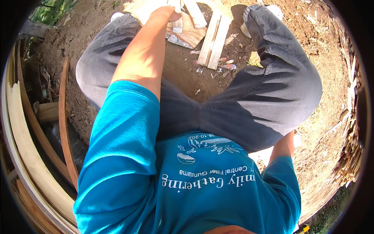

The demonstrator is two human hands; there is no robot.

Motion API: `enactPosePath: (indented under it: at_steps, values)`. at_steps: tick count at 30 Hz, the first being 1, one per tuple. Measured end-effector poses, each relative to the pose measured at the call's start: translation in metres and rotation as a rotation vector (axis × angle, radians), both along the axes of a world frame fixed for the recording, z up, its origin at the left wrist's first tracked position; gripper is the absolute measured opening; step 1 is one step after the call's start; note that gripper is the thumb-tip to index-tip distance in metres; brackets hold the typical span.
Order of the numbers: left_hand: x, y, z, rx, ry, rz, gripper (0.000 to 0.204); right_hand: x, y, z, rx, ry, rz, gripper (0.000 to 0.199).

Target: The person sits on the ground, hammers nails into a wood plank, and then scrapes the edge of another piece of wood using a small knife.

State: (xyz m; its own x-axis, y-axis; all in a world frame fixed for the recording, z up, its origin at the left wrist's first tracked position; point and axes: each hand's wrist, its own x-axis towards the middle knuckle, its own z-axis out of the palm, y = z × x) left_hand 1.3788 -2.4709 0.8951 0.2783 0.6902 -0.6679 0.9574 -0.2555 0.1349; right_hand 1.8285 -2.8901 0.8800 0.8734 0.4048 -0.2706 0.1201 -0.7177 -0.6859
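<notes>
My left arm stretches forward to the top edge, where my left hand [167, 14] is closed by a narrow pale wooden strip [177, 26], seemingly gripping it. The fingers are mostly turned away. Under the strip lies a broad flat piece of wood [193, 36] with a rough, greyish edge. Just right of it, two pale wooden slats [214, 41] lie side by side on the soil, with another short slat [195, 14] beyond. My right forearm [283, 146] passes down behind my right thigh, which hides the right hand.
I sit with knees spread on bare brown soil [183, 74]. Long curved-looking planks [29, 136] are at the left, beside a reddish-brown board [65, 117]. A pile of thin wooden sticks [348, 160] stands at the far right. Small litter [230, 66] lies near the slats.
</notes>
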Motion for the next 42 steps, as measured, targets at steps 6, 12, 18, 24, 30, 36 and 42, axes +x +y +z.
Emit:
enactPosePath:
  at_steps: [6,12,18,24,30,36,42]
  values:
    - [-0.004,-0.078,-0.076,0.255,-0.041,0.357,0.095,0.004,-0.001,-0.007,-0.006,0.017,-0.02,0.065]
    - [-0.017,-0.076,-0.088,0.32,-0.24,0.514,0.071,0.01,-0.025,-0.008,-0.02,0.013,-0.05,0.065]
    - [-0.02,-0.063,-0.096,0.345,-1.265,1.074,0.037,0.014,-0.035,-0.003,-0.026,-0.007,-0.065,0.065]
    - [-0.013,-0.065,0.028,0.982,-1.371,0.751,0.054,0.016,-0.037,0.001,-0.02,-0.015,-0.06,0.065]
    - [0.023,-0.151,0.193,0.896,-1.72,0.177,0.059,0.033,-0.044,0.015,0.005,-0.128,-0.136,0.065]
    - [0.029,-0.24,0.251,0.555,-1.837,-0.313,0.064,0.026,0.074,0.147,0.257,-0.271,-0.089,0.043]
    - [0.03,-0.233,0.264,0.445,-1.859,-0.41,0.07,-0.108,0.212,0.3,0.818,0.059,0.498,0.029]
